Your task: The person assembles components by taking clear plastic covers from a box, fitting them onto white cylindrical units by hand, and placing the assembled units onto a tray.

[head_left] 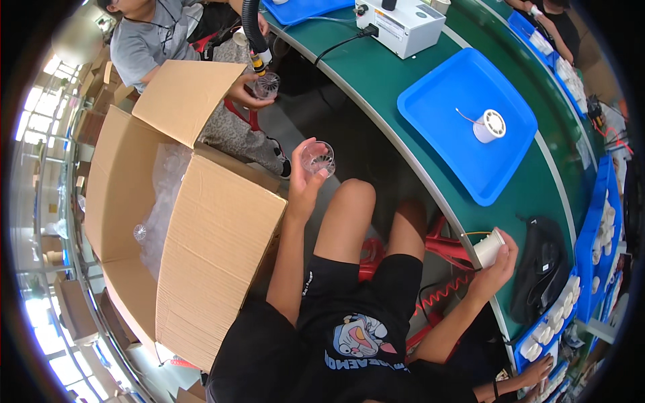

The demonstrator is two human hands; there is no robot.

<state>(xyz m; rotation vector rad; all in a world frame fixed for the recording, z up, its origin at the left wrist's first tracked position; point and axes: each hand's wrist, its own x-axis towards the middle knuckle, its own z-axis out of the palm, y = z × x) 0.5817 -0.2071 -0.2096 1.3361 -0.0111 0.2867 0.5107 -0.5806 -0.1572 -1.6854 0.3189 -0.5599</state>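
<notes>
In my left hand [306,178] is a clear plastic cup-shaped part [318,158] with a ribbed bottom, held up beside the open cardboard box. My right hand [497,265] grips a white cylindrical part [488,250] with a thin yellow wire, at the green table's edge. A similar white cylinder [490,126] with a slotted round end and a short wire stands in the blue tray [463,176]. Inside the cardboard box [222,232], on my left, are clear plastic bags [169,191] and another clear ribbed part [140,232].
A co-worker's hand [250,94] holds a similar clear part under a hanging black hose [251,27]. On the green table [376,87] stand a white box-shaped device [402,27] with a black cable and a black bag [539,269]. Blue trays [598,235] of white parts line the right.
</notes>
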